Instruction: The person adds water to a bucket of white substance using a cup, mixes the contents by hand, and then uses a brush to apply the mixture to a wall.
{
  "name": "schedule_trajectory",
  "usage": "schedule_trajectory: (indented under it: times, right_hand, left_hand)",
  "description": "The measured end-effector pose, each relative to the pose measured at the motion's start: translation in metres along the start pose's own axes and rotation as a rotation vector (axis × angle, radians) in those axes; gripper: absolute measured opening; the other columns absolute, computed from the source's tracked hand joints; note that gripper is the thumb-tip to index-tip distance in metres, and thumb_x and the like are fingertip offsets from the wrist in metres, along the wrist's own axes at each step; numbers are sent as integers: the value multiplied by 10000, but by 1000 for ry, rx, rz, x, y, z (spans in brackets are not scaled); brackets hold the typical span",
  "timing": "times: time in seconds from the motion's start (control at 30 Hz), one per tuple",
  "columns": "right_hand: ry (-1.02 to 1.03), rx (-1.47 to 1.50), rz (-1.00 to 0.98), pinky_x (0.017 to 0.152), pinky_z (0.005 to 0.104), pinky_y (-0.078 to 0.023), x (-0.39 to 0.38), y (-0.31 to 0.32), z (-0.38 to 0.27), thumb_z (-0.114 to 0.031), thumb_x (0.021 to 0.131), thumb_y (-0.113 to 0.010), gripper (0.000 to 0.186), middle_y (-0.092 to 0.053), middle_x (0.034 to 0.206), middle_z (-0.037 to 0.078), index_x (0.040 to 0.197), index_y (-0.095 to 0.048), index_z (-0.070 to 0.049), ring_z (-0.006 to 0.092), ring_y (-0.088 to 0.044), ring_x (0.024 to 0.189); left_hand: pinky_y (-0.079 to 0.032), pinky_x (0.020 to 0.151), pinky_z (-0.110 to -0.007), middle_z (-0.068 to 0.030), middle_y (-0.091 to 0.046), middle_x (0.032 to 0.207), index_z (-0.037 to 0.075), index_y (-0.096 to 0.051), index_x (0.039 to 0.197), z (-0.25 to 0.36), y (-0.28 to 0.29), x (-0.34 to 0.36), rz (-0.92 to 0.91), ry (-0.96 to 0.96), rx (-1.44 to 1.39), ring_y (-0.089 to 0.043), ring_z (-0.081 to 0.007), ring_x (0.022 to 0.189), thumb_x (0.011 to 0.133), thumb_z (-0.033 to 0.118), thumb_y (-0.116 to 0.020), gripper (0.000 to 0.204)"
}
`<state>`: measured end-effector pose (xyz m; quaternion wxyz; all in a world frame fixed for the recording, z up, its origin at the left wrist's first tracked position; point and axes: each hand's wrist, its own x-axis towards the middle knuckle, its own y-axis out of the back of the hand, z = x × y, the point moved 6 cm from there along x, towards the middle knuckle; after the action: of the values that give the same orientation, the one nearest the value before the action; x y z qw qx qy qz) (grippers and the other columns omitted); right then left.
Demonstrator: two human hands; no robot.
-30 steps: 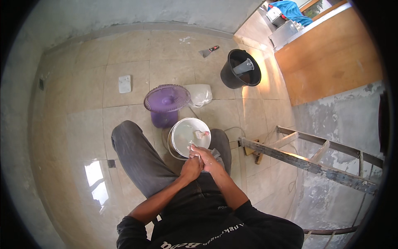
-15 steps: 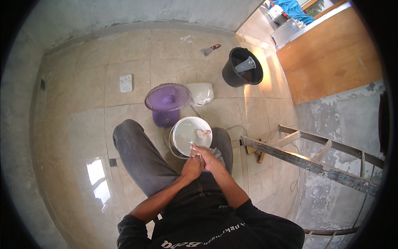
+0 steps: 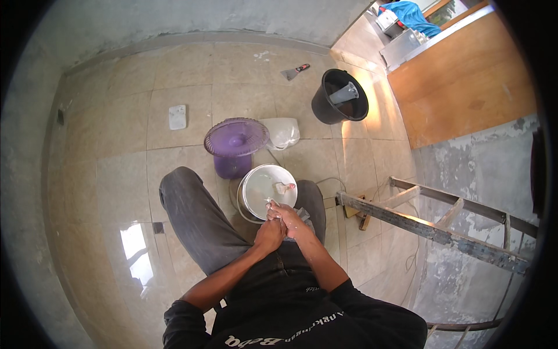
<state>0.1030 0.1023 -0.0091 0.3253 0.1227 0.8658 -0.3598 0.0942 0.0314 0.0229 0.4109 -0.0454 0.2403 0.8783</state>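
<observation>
My left hand (image 3: 269, 235) and my right hand (image 3: 288, 224) are closed together in front of me, just below the near rim of a white bucket (image 3: 253, 206). A small whitish bit pokes up from between their fingers; what it is I cannot make out. Crumpled pale grey material (image 3: 305, 221) lies at the right hand, against my lap. The bucket stands between my grey-trousered legs and holds pale, milky contents, with a pink-and-white object (image 3: 285, 188) at its right side.
Beyond the bucket are a purple plastic container with a wide perforated top (image 3: 232, 163) and a white bag (image 3: 280, 132). A black bucket (image 3: 322, 107), scraper (image 3: 296, 72) and white slab (image 3: 177, 116) are farther off. A wooden ladder (image 3: 436, 230), cable (image 3: 322, 179) and plywood panel (image 3: 459, 81) are right.
The whole view has shifted slightly from a second ago, and my hands appear a little further right in it. They remain closed together at the same bucket rim; little else differs.
</observation>
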Motion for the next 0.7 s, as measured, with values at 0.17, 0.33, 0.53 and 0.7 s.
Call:
schedule_trajectory:
  times: [0.17,0.33,0.53,0.7]
  right_hand:
    - [15,-26,10,619,227,-344,0,-1,0,-230,939,-485,190,-370,576,-67,898,-514,-47,76,-387,577]
    - [25,-121,97,655,240,-376,2,1,-2,-171,900,-500,133,-381,584,-65,859,-541,-51,79,-399,573]
    - [11,-170,50,657,259,-388,15,12,-2,-167,888,-503,137,-412,610,-51,841,-557,-50,85,-419,593]
    - [-103,-237,68,647,243,-377,7,-11,-9,-325,919,-525,256,-374,573,-66,799,-518,-99,89,-416,625]
  left_hand:
    - [-453,622,-542,-317,-573,732,-94,-533,798,-1,0,0,-28,28,14,-576,-465,703,881,163,-444,284]
    - [-457,624,-535,-307,-581,745,-87,-532,836,-8,-4,2,-33,30,30,-581,-460,708,868,153,-455,254]
    - [-456,639,-532,-305,-579,757,-82,-539,845,-9,-6,7,-20,-44,3,-574,-466,714,874,135,-439,241]
    - [-465,662,-526,-305,-594,791,-80,-564,864,-9,-1,5,21,62,-18,-585,-462,758,880,200,-453,302]
